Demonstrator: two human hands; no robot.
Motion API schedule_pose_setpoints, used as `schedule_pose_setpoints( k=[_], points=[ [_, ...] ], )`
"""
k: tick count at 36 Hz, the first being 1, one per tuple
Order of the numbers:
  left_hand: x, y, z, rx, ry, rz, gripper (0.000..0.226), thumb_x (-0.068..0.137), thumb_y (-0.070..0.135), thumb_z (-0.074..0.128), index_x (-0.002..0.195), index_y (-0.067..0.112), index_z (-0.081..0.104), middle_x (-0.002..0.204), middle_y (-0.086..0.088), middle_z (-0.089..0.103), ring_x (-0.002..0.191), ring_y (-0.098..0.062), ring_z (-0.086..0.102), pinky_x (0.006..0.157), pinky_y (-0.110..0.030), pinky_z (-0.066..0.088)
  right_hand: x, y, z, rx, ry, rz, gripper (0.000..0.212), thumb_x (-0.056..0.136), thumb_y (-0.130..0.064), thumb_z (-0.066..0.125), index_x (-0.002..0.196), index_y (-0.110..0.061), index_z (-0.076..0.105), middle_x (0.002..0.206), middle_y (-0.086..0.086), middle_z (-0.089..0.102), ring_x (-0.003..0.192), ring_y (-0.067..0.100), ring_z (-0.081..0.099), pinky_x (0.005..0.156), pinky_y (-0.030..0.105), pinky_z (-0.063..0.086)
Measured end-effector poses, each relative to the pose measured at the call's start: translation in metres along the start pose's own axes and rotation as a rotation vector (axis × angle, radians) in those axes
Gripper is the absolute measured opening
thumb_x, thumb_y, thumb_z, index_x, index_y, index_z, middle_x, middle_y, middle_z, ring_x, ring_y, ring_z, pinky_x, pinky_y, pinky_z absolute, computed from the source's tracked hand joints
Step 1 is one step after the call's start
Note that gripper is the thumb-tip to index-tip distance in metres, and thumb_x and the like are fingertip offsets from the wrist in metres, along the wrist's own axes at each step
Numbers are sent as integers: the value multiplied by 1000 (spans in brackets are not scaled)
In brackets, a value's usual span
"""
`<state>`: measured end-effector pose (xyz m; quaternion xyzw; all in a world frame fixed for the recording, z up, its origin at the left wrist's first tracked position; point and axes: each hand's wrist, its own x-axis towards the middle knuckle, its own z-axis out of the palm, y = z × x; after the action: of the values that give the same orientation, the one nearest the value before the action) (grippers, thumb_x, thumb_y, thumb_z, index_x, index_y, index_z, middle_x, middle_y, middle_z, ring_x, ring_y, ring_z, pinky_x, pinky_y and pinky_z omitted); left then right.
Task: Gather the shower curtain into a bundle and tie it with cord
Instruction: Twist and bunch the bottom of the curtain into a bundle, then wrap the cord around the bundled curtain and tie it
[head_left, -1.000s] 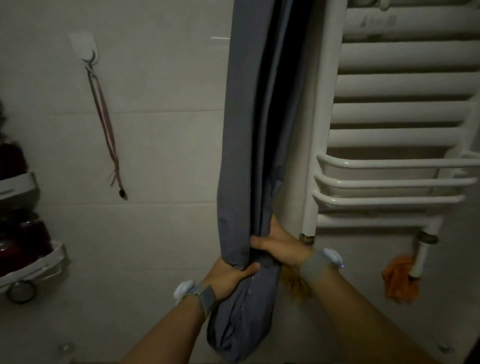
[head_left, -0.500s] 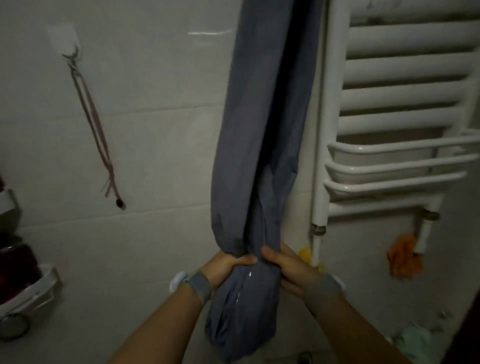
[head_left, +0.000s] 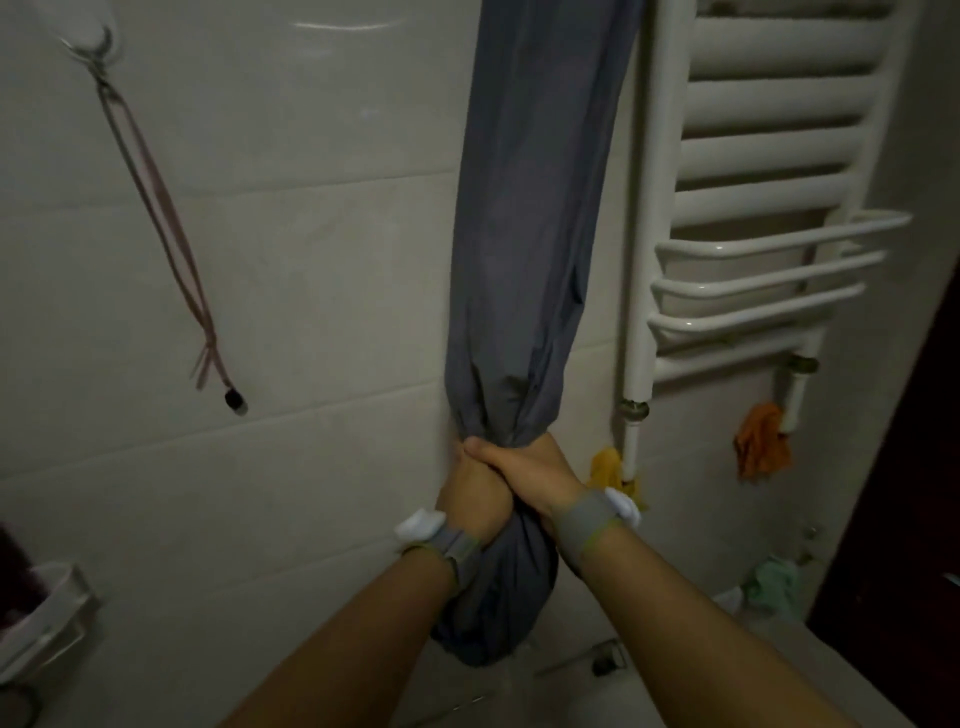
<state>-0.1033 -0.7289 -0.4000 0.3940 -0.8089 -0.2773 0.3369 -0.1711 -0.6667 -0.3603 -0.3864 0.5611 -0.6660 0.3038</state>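
The grey shower curtain (head_left: 524, 249) hangs down the middle of the head view, gathered into one thick column against the tiled wall. Both hands squeeze it at one spot low down. My right hand (head_left: 524, 470) wraps around the front of the bundle. My left hand (head_left: 475, 493) grips just below and behind it, partly hidden by the right. Below the hands the curtain bulges into a loose end (head_left: 493, 613). A thin reddish cord (head_left: 156, 208) hangs from a wall hook (head_left: 98, 44) at the upper left, a small dark toggle at its bottom end.
A white towel radiator (head_left: 769, 208) stands right beside the curtain. Orange cloths (head_left: 761, 441) hang at its pipes, and a yellow one (head_left: 610, 467) sits behind my right wrist. A white shelf (head_left: 47, 629) juts out at the lower left. A dark door edge (head_left: 914, 467) runs down the right.
My hands have closed tighter together on the curtain, the right now over the left. The folds above are squeezed into a narrower, smoother column. The view has shifted slightly to the right.
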Motion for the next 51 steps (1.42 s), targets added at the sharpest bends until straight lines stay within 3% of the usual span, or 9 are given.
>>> schedule_pose_setpoints(
  k=[6, 10, 21, 26, 28, 32, 38, 43, 51],
  points=[
    [-21, -5, -32, -455, -390, 100, 99, 81, 13, 73, 151, 25, 4, 142, 16, 38, 131, -2, 44, 96, -7, 41, 4, -5, 2, 205, 152, 92, 29, 79, -1, 72, 108, -2, 71, 103, 10, 74, 86, 19, 72, 71, 23, 58],
    [-21, -3, -48, -302, -547, 127, 144, 68, 46, 85, 146, 27, -35, 161, 16, -6, 147, -2, 14, 117, -24, 26, 16, -5, 5, 294, 139, 116, 22, 84, -2, 65, 105, -7, 69, 103, 6, 72, 90, 18, 68, 67, 17, 56],
    [13, -13, -75, -176, -431, -44, 123, 63, 14, 82, 153, 19, -2, 139, -2, 43, 121, -19, 51, 104, -30, 45, 29, -10, 37, 324, 22, 166, 38, 86, -15, 68, 123, -8, 65, 117, 3, 70, 108, 24, 65, 104, 42, 47],
    [27, -26, -92, 116, -340, -105, 112, 66, 36, 79, 149, 34, 4, 126, -10, 59, 103, -30, 63, 89, -37, 53, -20, -21, 40, -343, 100, 72, 47, 90, -39, 60, 131, -16, 55, 129, 5, 59, 117, 24, 55, 102, 36, 44],
    [34, -27, -101, 197, -206, -114, 92, 78, 48, 69, 148, 31, 12, 122, -11, 63, 101, -33, 64, 84, -35, 51, -47, -38, 50, -683, 268, -410, 37, 91, -33, 60, 122, -13, 58, 118, 6, 57, 114, 24, 51, 98, 35, 42],
    [37, -29, -104, 423, -72, -32, 60, 87, 54, 54, 138, 27, 37, 112, -10, 68, 94, -33, 67, 80, -35, 53, -35, -102, 84, -1035, -101, -1291, 26, 93, -25, 55, 105, -6, 69, 105, 11, 66, 106, 28, 56, 96, 38, 42],
    [40, -38, -126, 697, -78, 162, 76, 85, 49, 54, 149, 33, 16, 119, -2, 64, 99, -30, 65, 80, -37, 51, 73, -121, 35, -1927, -416, -868, 104, 78, -85, 29, 154, -16, 17, 161, 18, 12, 149, 36, 5, 121, 52, -1],
    [68, -35, -164, 953, 16, 369, 88, 85, 41, 55, 153, 30, -2, 115, -5, 65, 96, -32, 65, 83, -45, 45, 80, -136, 21, -2135, -503, -759, 134, 58, -93, 48, 153, -20, -13, 158, 17, 14, 144, 39, 17, 118, 57, 4],
    [92, 4, -195, 1075, 41, 425, 95, 86, 40, 54, 156, 18, -6, 116, -7, 66, 98, -30, 65, 91, -44, 43, 99, -153, 10, -2047, -297, -796, 81, 79, -45, 61, 145, -15, 27, 133, 14, 47, 119, 33, 48, 102, 45, 32]
  ],
)
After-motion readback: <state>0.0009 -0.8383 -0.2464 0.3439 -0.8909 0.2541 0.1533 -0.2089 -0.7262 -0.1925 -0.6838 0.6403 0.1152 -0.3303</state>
